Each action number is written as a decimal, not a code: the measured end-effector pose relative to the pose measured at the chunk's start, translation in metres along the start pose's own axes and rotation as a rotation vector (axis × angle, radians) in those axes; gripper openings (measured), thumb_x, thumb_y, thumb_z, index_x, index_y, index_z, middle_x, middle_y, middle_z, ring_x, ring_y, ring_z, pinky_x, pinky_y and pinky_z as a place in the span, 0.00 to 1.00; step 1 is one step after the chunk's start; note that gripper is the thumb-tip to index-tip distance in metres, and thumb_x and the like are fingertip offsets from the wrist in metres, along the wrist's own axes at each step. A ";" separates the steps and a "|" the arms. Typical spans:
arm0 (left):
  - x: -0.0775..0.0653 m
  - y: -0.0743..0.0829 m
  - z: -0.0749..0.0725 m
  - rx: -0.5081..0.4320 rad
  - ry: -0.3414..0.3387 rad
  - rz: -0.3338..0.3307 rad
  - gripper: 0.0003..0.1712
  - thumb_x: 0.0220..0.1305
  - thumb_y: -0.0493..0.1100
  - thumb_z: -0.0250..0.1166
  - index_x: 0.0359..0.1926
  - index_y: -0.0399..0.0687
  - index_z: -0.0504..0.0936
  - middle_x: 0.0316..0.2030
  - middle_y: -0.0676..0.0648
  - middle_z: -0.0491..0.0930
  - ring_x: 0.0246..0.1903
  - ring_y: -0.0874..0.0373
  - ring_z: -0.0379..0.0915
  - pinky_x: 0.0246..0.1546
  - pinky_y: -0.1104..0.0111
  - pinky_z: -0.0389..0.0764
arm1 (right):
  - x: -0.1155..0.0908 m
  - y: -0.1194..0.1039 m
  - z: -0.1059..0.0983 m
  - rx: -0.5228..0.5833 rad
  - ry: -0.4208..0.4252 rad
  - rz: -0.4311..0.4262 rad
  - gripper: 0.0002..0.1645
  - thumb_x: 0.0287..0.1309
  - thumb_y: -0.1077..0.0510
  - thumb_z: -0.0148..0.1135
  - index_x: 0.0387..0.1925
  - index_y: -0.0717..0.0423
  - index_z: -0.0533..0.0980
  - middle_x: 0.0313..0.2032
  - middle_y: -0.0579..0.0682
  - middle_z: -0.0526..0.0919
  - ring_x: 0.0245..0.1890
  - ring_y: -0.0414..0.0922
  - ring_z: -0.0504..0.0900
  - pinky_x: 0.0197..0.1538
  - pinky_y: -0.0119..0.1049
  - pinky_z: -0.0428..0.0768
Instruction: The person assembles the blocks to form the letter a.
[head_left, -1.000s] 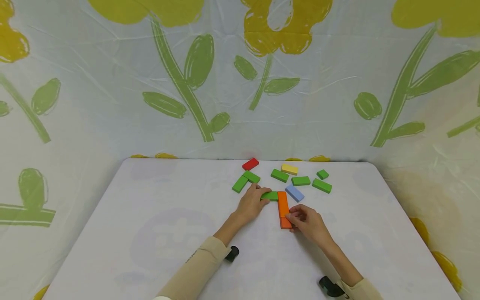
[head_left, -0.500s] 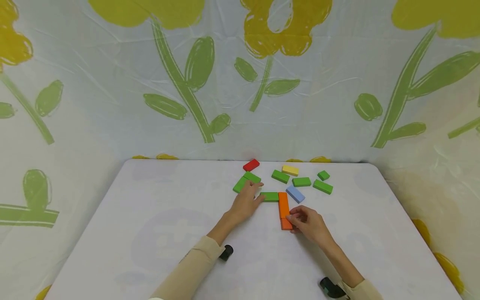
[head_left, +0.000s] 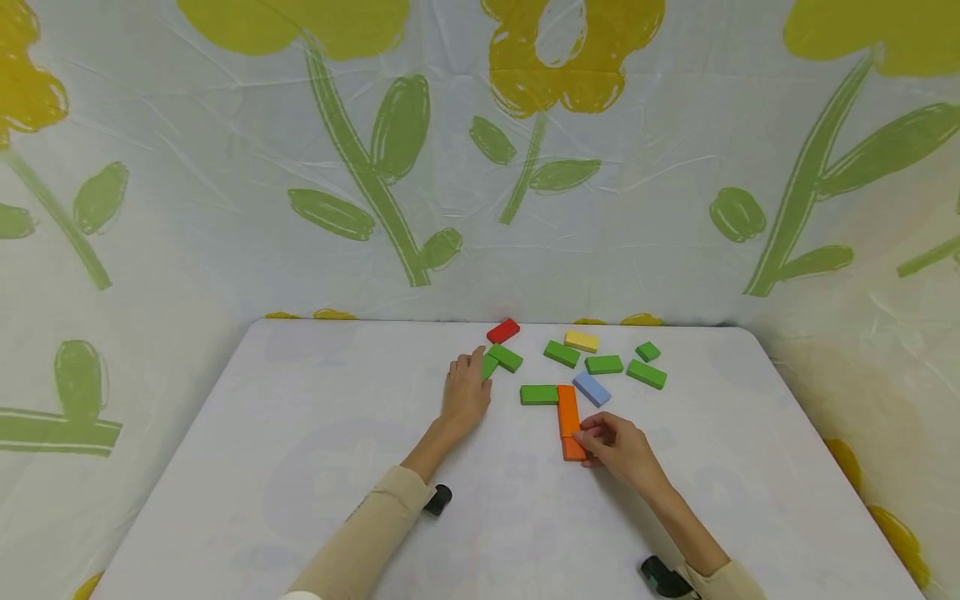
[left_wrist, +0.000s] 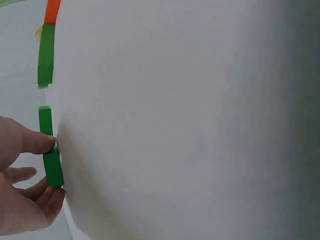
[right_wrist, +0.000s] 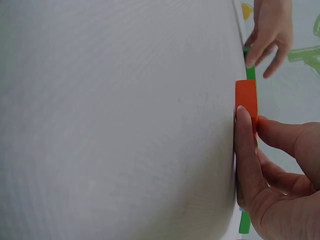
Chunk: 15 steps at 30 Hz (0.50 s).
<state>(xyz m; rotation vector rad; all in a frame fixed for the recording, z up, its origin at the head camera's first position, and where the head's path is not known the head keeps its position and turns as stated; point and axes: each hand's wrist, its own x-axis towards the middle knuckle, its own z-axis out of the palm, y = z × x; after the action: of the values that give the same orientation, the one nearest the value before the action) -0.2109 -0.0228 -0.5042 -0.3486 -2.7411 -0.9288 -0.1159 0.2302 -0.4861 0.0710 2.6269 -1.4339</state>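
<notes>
My left hand bends round a green block left of centre. In the left wrist view, the thumb and fingers pinch this green block from either side. A second green block lies against it. My right hand is at the near end of the orange blocks, where thumb and finger pinch the near orange block. A longer orange block lies in line behind it. Another green block meets the far left side of the long orange one, forming a corner.
A blue block lies just right of the orange row. Behind are a red block, a yellow block and several green ones, including a small green block. The white table ends at a flower-patterned curtain.
My left hand has let go of the green block beside the orange row and moved left to another green block. My right hand has stayed at the orange blocks.
</notes>
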 end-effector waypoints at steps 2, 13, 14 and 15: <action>-0.002 -0.002 0.000 0.000 0.004 0.010 0.31 0.64 0.29 0.69 0.66 0.31 0.71 0.49 0.32 0.77 0.48 0.39 0.71 0.53 0.50 0.75 | 0.000 0.001 0.000 0.006 -0.001 0.004 0.15 0.65 0.62 0.69 0.49 0.68 0.78 0.35 0.53 0.82 0.32 0.46 0.82 0.35 0.33 0.86; -0.011 -0.001 -0.006 0.021 -0.069 0.040 0.22 0.65 0.28 0.67 0.60 0.30 0.77 0.48 0.35 0.79 0.45 0.42 0.71 0.48 0.55 0.76 | 0.003 0.005 0.000 0.023 0.003 -0.001 0.14 0.66 0.62 0.69 0.48 0.67 0.78 0.35 0.53 0.82 0.32 0.46 0.82 0.35 0.33 0.86; -0.012 0.000 -0.007 0.018 -0.074 0.044 0.22 0.64 0.28 0.67 0.60 0.30 0.77 0.48 0.35 0.78 0.46 0.42 0.71 0.48 0.55 0.76 | 0.003 0.005 0.000 0.025 0.001 -0.001 0.14 0.66 0.62 0.68 0.49 0.67 0.78 0.35 0.53 0.82 0.32 0.46 0.82 0.35 0.33 0.86; -0.014 0.000 -0.007 0.023 -0.080 0.051 0.23 0.64 0.29 0.68 0.60 0.30 0.77 0.48 0.35 0.78 0.46 0.42 0.71 0.48 0.54 0.75 | 0.003 0.005 0.000 0.025 0.000 -0.001 0.14 0.66 0.62 0.68 0.49 0.67 0.78 0.35 0.53 0.82 0.32 0.46 0.82 0.35 0.33 0.86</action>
<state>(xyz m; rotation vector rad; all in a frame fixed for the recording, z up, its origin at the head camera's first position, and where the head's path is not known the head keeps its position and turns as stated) -0.1968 -0.0290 -0.5021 -0.4584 -2.7979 -0.8884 -0.1182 0.2327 -0.4907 0.0731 2.6095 -1.4678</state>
